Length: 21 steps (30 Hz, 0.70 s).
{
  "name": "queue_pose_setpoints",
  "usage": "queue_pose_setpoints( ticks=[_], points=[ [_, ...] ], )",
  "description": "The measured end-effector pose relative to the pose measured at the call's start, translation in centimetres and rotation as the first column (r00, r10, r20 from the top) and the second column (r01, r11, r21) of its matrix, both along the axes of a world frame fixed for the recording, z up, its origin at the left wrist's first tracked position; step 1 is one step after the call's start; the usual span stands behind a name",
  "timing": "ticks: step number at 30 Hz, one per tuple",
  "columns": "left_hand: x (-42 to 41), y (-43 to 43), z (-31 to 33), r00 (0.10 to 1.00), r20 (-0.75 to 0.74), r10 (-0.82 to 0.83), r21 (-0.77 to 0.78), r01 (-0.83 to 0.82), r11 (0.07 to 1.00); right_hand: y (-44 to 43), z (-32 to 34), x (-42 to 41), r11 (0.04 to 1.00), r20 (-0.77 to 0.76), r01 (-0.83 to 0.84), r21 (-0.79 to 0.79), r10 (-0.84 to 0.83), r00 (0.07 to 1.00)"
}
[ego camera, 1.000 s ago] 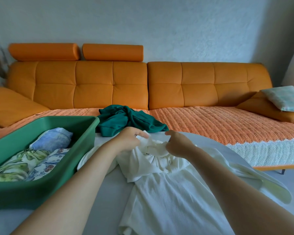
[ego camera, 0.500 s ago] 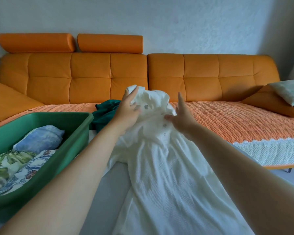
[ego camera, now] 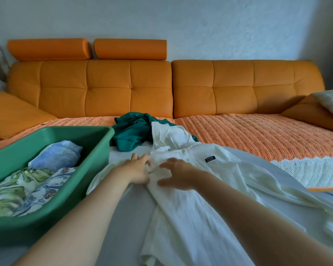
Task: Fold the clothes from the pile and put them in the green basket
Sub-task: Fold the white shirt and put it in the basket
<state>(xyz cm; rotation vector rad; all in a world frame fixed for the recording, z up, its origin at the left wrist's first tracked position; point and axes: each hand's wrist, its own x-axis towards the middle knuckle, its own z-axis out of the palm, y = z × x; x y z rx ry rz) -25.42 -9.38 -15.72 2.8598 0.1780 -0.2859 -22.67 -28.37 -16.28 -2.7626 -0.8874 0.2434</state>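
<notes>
At the chest of the white shirt [ego camera: 190,217], just below the button placket: right hand [ego camera: 178,174] lies flat, fingers [ego camera: 163,165] spread and near straight, pressing the cloth to the desk [ego camera: 131,217], gripping nothing. Left hand [ego camera: 137,170] is beside it at the shirt's left edge. Its fingers [ego camera: 134,156] reach into a bunched fold, but I cannot tell whether they pinch the cloth or only touch it.

Shirt lies front-up, lengthwise on the desk. Collar is at the far end, overlapping the dark green garment [ego camera: 132,133]. One sleeve trails right; hem is nearest the person.

Handling, as judged: light, limp knit with no stiffness (textured weave, so probably not slippery). It will sag and crease wherever unsupported. Nothing fragile but the buttons.

Best hold: smooth flat first, then pinch at both shoulder seams or along the side seams, not mid-panel.

Green basket [ego camera: 102,143] stands just left of the shirt, with folded printed pieces inside. Orange sofa [ego camera: 129,89] lies beyond
</notes>
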Motion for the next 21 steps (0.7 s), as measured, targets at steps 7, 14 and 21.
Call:
queue_pose_setpoints(
  ticks=[7, 14, 21],
  points=[
    [-0.9, 1.5, 1.2, 0.950, 0.310, 0.027, -0.014, -0.024, 1.000, 0.3, -1.0, -1.0, 0.992, -0.102, -0.026, -0.120, 0.014, 0.995],
    [-0.4, 2.0, 4.0, 0.957, 0.213, 0.199, 0.394, -0.270, 0.878, -1.1, -0.8, -0.8, 0.995, -0.131, -0.013, -0.097, 0.000, 0.991],
    [-1.4, -0.7, 2.3, 0.889, 0.369, -0.270, 0.306, 0.158, 0.939, -1.5, -0.5, -1.7, 0.996, 0.077, 0.042, -0.082, -0.035, 0.996]
  ],
)
